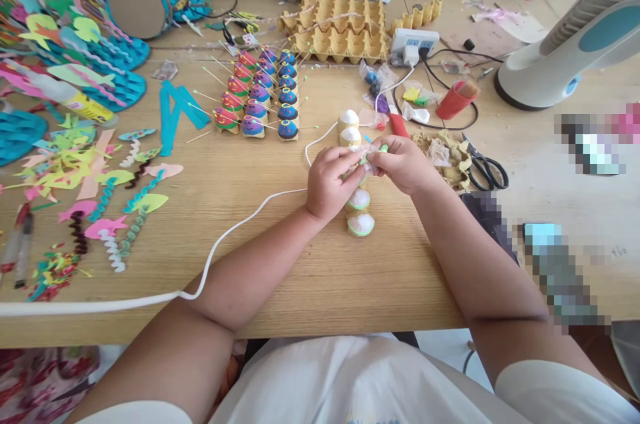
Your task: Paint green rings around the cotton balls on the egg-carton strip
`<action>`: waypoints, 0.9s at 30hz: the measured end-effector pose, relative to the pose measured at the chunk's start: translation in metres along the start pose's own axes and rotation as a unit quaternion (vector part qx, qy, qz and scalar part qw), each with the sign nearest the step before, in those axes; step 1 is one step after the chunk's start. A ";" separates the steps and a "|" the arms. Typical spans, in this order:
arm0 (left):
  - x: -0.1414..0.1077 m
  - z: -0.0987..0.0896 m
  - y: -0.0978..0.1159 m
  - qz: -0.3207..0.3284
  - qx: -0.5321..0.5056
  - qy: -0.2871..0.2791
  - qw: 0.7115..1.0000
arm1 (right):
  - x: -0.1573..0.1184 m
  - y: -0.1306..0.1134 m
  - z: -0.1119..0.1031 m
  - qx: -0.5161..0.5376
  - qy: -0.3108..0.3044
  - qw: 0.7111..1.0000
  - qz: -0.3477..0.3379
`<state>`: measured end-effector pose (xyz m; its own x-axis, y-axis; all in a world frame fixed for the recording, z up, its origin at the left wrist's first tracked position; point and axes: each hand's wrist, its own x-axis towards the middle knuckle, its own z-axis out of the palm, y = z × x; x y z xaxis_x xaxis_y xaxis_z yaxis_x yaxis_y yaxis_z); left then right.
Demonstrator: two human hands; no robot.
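My left hand [333, 177] pinches one side of a small clear plastic bag [369, 156] in the middle of the table. At the bag's other side, my right hand [405, 161] is closed, with light green clay [384, 149] showing at its fingers. Under and beside both hands runs a row of egg-carton cups [361, 224] topped with white. The nearest ones have a light green rim, and the middle of the row is hidden by my hands.
Painted carton cups [257, 92] with pins stand at back left, before an egg tray [345, 24]. Paper fish [106, 227] lie left. Scissors [483, 167], a red cup [456, 101], a power strip [414, 41] and a white appliance [550, 57] are on the right. A white cable [220, 237] crosses by my left arm.
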<state>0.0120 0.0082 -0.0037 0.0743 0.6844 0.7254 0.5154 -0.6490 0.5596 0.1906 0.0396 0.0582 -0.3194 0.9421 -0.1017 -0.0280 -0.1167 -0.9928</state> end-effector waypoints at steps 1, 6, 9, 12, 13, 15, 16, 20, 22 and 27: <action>0.000 0.000 0.001 -0.005 -0.011 0.007 1.000 | -0.001 0.000 0.001 -0.002 0.005 1.000 -0.001; 0.001 -0.002 0.005 -0.059 -0.065 0.028 0.996 | -0.001 0.001 0.005 0.004 0.019 1.000 0.018; 0.003 -0.002 0.007 -0.102 -0.091 0.038 0.990 | 0.002 0.003 0.001 0.027 0.041 0.998 0.026; 0.006 0.001 0.005 -0.169 -0.153 0.072 0.971 | 0.005 0.003 -0.007 0.063 0.099 0.993 0.019; 0.006 0.003 0.003 -0.201 -0.184 0.084 0.958 | 0.006 0.002 -0.010 0.070 0.105 0.992 0.018; 0.008 0.006 0.000 -0.259 -0.245 0.085 0.931 | 0.007 0.002 -0.014 0.086 0.093 0.992 0.018; 0.008 0.008 -0.001 -0.276 -0.264 0.080 0.921 | 0.007 0.002 -0.014 0.095 0.083 0.992 0.020; 0.009 0.008 -0.001 -0.293 -0.309 0.077 0.902 | 0.008 0.003 -0.017 0.105 0.060 0.992 0.027; 0.010 0.008 0.000 -0.300 -0.323 0.078 0.894 | 0.008 0.003 -0.023 0.056 0.064 0.996 0.025; 0.012 0.008 0.001 -0.297 -0.333 0.049 0.894 | 0.006 0.005 -0.046 -0.337 0.092 0.936 -0.044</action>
<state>0.0207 0.0185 0.0025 -0.1361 0.9623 0.2354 -0.1865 -0.2583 0.9479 0.2319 0.0593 0.0500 -0.1740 0.9842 0.0344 0.5775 0.1303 -0.8059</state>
